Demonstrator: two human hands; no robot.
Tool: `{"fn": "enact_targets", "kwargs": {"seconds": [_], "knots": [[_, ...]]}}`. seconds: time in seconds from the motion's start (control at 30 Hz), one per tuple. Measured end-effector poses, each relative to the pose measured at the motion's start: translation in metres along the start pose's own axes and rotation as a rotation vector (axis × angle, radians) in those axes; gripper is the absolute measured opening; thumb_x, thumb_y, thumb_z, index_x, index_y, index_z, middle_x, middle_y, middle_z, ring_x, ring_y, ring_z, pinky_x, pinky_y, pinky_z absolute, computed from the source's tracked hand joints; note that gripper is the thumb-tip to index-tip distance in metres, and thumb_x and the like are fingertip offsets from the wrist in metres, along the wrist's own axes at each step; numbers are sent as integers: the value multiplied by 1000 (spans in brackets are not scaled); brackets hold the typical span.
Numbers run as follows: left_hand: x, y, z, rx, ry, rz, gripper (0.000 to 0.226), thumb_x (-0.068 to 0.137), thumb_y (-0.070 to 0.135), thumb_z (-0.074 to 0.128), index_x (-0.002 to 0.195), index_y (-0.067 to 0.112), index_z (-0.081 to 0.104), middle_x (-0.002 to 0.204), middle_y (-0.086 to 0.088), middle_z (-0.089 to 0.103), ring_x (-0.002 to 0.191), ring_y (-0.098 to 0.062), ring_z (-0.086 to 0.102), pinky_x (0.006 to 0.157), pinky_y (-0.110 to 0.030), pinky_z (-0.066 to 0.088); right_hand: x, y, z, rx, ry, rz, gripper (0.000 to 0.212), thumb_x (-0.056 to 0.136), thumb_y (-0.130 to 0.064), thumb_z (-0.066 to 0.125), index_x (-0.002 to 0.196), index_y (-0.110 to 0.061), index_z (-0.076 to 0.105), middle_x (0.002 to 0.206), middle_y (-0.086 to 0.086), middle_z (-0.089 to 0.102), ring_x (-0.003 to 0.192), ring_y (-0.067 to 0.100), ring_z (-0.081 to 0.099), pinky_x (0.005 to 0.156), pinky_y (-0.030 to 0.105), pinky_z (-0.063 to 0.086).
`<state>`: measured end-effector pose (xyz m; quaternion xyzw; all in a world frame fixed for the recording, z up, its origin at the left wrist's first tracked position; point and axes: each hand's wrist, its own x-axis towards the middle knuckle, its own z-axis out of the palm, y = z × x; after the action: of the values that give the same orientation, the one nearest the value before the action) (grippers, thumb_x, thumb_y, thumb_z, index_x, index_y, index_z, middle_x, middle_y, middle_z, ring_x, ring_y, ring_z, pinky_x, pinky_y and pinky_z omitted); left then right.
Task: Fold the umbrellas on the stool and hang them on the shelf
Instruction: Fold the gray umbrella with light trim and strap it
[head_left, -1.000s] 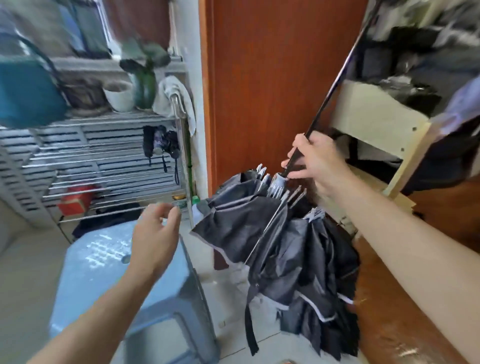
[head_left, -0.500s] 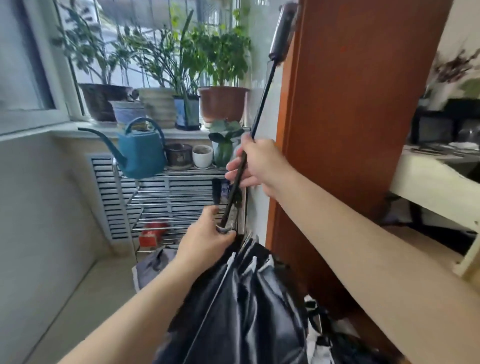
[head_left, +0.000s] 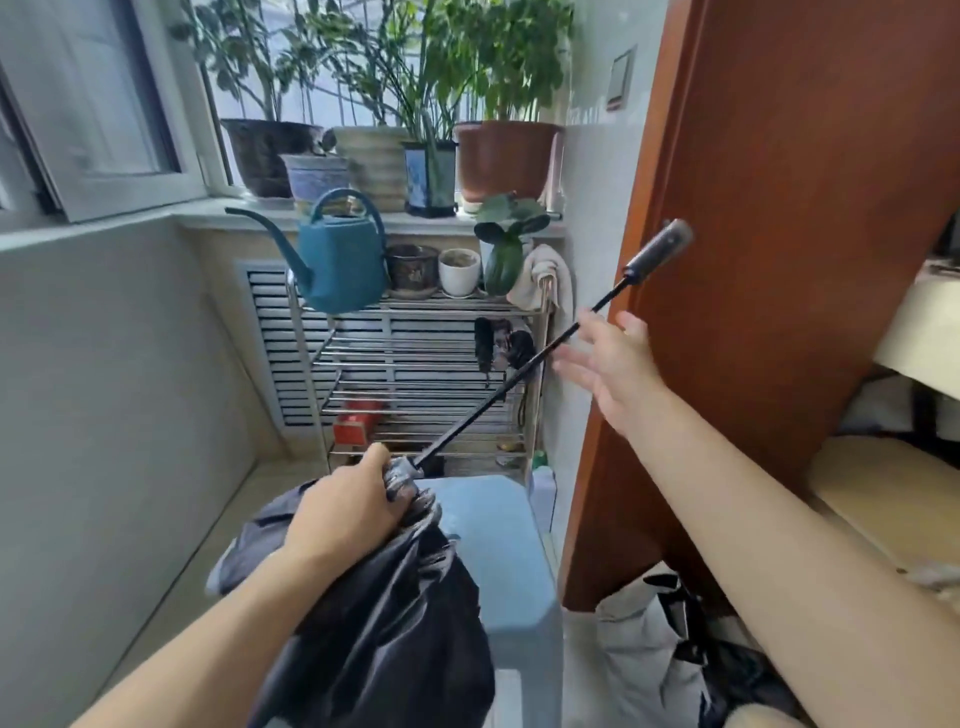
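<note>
Umbrella (head_left: 395, 597): shaft slants up-right, handle (head_left: 658, 250) topmost. Left hand (head_left: 345, 512) grips canopy top; right hand (head_left: 610, 364) open beside shaft.

**Right hand off the shaft**

Right hand (head_left: 610, 366) released the umbrella (head_left: 384, 613) shaft, fingers now spread beside it. Shaft tipped from near upright to a right-leaning diagonal. Left hand (head_left: 345, 512) keeps gripping the bunched canopy top.
</note>
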<state>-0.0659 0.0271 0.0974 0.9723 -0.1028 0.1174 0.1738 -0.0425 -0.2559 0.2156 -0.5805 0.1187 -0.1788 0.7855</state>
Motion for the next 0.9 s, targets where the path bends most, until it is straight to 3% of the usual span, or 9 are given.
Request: {"fn": "enact_targets", "kwargs": {"seconds": [0.07,0.1,0.2,0.27,0.37,0.47,0.63,0.8,0.9], "knots": [[-10,-24,5,127,-28,37,37,93,63,53,101,30,39,94,-2,73,89,-33,69,69,-39,50,16,3,-39,-53,240,-58,98,86,-42,73,160,-26,12,151,9,42,123,24,57,100,48,54],[-16,-34,9,183,-53,64,37,92,64,52,100,30,38,94,-2,74,87,-31,69,68,-38,49,24,7,-59,-98,324,-74,105,80,-50,73,161,-32,10,159,4,33,132,24,51,106,51,50],[-28,-47,25,265,-99,96,33,91,62,50,98,31,41,96,-2,74,88,-29,70,68,-37,50,35,25,-101,-220,317,-37,81,92,-53,61,160,-35,22,161,-2,34,132,18,48,111,51,45],[-33,-46,31,256,-94,83,32,90,61,52,98,30,45,94,-1,73,87,-29,70,69,-37,53,39,44,-117,-300,270,45,63,98,-49,57,153,-24,41,145,4,53,120,18,58,107,45,50],[-36,-37,39,258,-82,94,29,91,56,56,94,28,47,87,0,72,76,-29,68,64,-36,51,31,75,-131,-355,225,189,44,103,-48,52,124,-12,65,111,9,74,96,18,71,86,35,59],[-41,-27,47,280,-90,106,30,91,54,58,93,27,47,82,-1,71,67,-28,65,60,-36,52,20,94,-135,-403,226,146,24,101,-29,52,116,-11,61,115,15,70,89,18,68,84,35,59],[-49,-28,53,279,-66,155,42,87,69,57,89,28,49,77,1,71,62,-28,66,58,-35,53,22,86,-151,-256,272,71,43,103,-32,54,144,-26,46,116,-1,63,99,19,70,86,38,61],[-57,-41,51,283,-89,166,46,85,76,51,83,30,45,75,0,70,65,-30,67,58,-35,50,22,84,-167,-429,302,145,17,98,-26,58,100,-13,69,97,8,72,87,23,74,83,40,62],[-67,-44,48,304,-158,148,46,87,75,50,85,30,42,77,2,68,67,-30,64,60,-36,48,13,88,-177,-523,212,221,24,95,-32,59,93,-10,66,81,11,73,71,26,71,63,32,57]]}}
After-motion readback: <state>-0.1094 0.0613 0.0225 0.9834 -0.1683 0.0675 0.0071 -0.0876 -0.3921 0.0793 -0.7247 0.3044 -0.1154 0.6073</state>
